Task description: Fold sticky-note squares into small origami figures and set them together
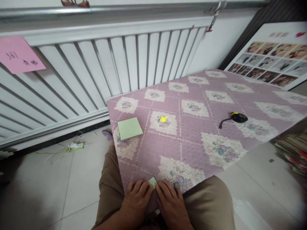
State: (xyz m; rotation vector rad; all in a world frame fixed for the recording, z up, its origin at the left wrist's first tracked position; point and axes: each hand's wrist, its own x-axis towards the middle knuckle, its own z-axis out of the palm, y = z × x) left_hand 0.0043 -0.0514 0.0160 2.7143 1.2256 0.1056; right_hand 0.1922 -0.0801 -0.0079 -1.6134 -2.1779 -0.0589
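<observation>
At the near edge of the table, a small piece of light green paper (153, 182) shows as a pointed tip between my hands. My left hand (137, 198) presses on its left side, fingers curled and close together. From the right, my right hand (169, 198) holds it down with bent fingers. Most of the paper is hidden under the fingers. Farther up the table lies a pad of light green square paper (130, 128). To the right of the pad rests a small folded yellow paper piece (163, 119).
A purple flowered cloth covers the table (168, 143). A black object with a short strap (238, 117) lies to the right. Behind stands a white radiator (115, 64) with a pink note (20, 54). A photo board (271, 60) leans at the far right; a power strip (76, 146) is on the floor.
</observation>
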